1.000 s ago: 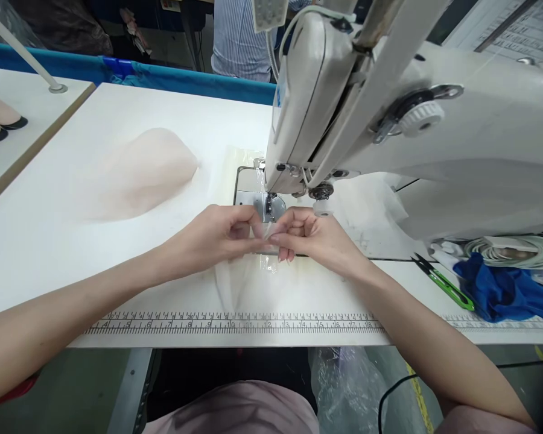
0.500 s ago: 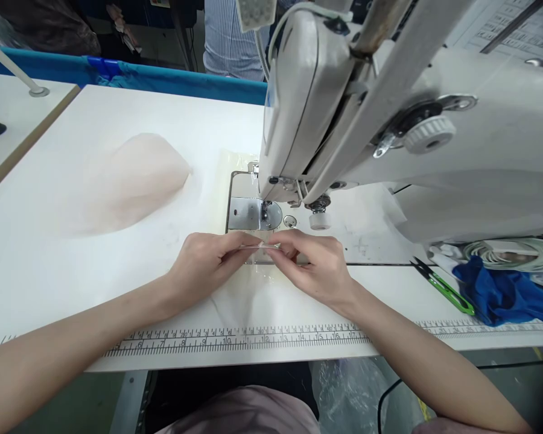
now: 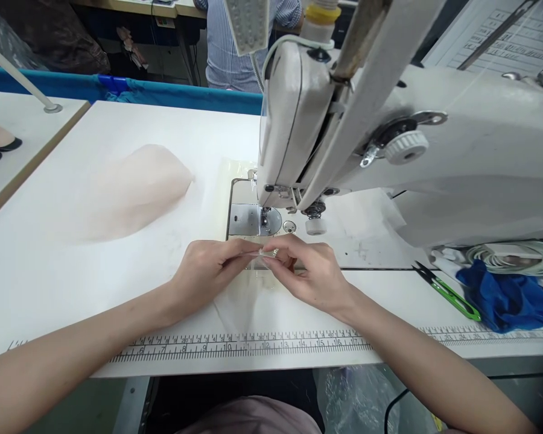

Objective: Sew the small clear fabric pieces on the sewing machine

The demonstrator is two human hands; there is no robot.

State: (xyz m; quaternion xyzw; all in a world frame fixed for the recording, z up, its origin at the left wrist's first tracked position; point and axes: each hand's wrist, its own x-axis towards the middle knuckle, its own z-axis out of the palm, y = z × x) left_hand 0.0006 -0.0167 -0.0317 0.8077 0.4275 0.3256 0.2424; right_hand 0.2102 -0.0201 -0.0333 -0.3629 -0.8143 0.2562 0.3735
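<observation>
Since a second ago both hands dropped off the needle plate (image 3: 256, 219). Left hand (image 3: 207, 270) and right hand (image 3: 311, 271) pinch the clear strip (image 3: 261, 255) closed-fingered, above sheer fabric (image 3: 244, 301) on the desk (image 3: 72, 283).

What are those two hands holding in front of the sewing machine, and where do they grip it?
Both the left hand and right hand pinch the top edge of a sheer fabric piece between their fingertips.

The white desk (image 3: 72, 265) carries a sewing machine (image 3: 389, 150), pale fabric (image 3: 136, 187), green snips (image 3: 447, 292), blue cloth (image 3: 507, 298) and a printed ruler (image 3: 253, 346).
</observation>
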